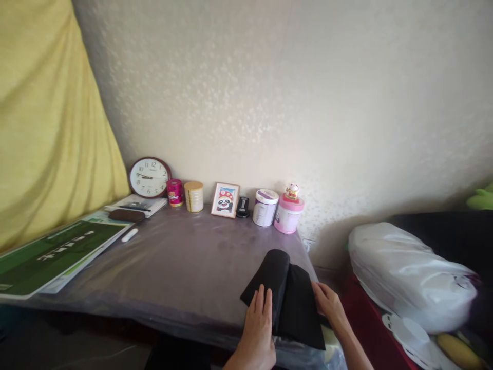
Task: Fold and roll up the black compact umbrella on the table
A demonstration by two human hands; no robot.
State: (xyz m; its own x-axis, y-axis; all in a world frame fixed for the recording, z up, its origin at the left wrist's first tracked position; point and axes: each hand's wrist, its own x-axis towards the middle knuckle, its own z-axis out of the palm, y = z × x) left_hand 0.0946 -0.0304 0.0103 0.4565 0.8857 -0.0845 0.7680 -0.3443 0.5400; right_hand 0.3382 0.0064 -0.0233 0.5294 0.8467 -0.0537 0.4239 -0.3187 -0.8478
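A black folded cloth point(298, 303) lies near the front right corner of the covered table. Its left part is a raised, rounded fold, while the right part is flatter and reaches to the table's edge. Resting on the raised fold is my left hand point(257, 324), with its fingers stretched out. My right hand point(330, 306) is at the cloth's right edge, its fingers bent and closed on that edge. The thumb of the right hand is partly hidden.
A round clock point(150, 177), a pink tin point(175, 193), a framed panda picture point(225, 200), a white tub point(265, 208) and a pink tub point(288, 215) stand along the wall. Green sheets point(57, 252) lie at left. A white plastic bag point(412, 275) sits right of the table.
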